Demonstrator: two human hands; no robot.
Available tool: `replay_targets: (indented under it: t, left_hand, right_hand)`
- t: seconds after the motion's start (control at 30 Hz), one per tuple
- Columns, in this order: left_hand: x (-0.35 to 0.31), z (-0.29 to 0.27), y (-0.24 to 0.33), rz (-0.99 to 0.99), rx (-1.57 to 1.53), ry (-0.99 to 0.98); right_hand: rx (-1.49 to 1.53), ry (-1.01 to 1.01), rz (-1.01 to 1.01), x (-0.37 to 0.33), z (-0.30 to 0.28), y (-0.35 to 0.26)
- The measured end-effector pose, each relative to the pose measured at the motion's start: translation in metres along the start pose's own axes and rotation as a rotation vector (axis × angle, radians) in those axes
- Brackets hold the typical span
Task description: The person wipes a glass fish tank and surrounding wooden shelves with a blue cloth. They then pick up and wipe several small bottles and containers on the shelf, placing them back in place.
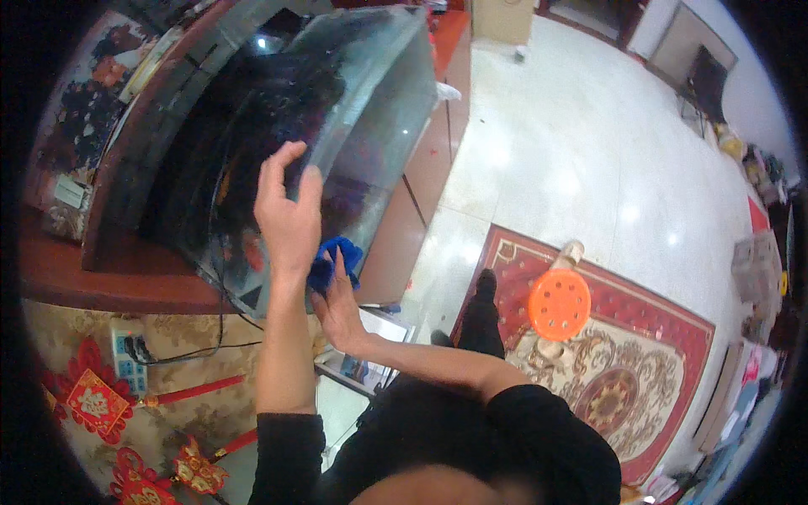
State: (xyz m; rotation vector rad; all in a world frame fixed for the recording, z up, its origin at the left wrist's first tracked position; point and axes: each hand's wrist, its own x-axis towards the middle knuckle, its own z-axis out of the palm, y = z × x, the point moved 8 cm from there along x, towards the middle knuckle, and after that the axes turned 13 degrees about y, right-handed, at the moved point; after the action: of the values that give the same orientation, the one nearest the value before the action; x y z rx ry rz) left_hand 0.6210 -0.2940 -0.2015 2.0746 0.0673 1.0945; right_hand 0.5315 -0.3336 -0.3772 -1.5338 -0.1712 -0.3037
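A large glass fish tank (383, 118) with a dark interior stands on a reddish-brown cabinet. My left hand (289, 206) is at the tank's top rim, thumb and fingers spread and slightly bent, with nothing seen between them. Whether it touches the glass I cannot tell. Lower down, my right hand (338, 307) holds a crumpled blue cloth (345, 250) against or close to the near end of the tank's outer glass. Part of the cloth is hidden behind the fingers and my left wrist.
Black cables (220, 295) run from the tank to a power strip (130, 362) on the patterned wall. Red hanging ornaments (99, 402) are at lower left. An orange stool (560, 305) stands on a red patterned rug (665, 337), right of my legs. Pale tiles cover the floor.
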Motion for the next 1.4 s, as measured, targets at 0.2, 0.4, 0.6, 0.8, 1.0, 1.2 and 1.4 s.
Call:
replay_targets:
  t: [0.2,0.4,0.6,0.8,1.0,1.2,1.4]
  left_hand:
    - [-0.002,-0.003,0.011,0.015,0.114,-0.024]
    - [-0.007,0.003,0.022,0.067,0.214,0.086]
    - [-0.008,0.006,0.026,0.064,0.384,0.287]
    - [-0.007,0.011,0.023,0.046,0.561,0.398]
    - [-0.005,0.007,0.026,0.02,0.559,0.47]
    - [-0.016,0.008,0.038,-0.028,0.494,0.609]
    - [-0.046,0.037,0.072,-0.061,0.587,0.674]
  right_hand:
    - [-0.064,0.088,0.182,0.09,-0.003,0.098]
    - [-0.188,0.29,0.244,0.296,-0.07,0.168]
    - [0.335,0.325,0.168,0.428,-0.105,0.112]
    - [-0.041,0.134,-0.56,0.421,-0.106,0.0]
    - [-0.431,-0.325,-0.786,0.493,-0.087,-0.027]
    - [-0.57,-0.556,-0.83,0.509,-0.043,-0.036]
    - [-0.355,-0.797,-0.966,0.417,-0.031,-0.056]
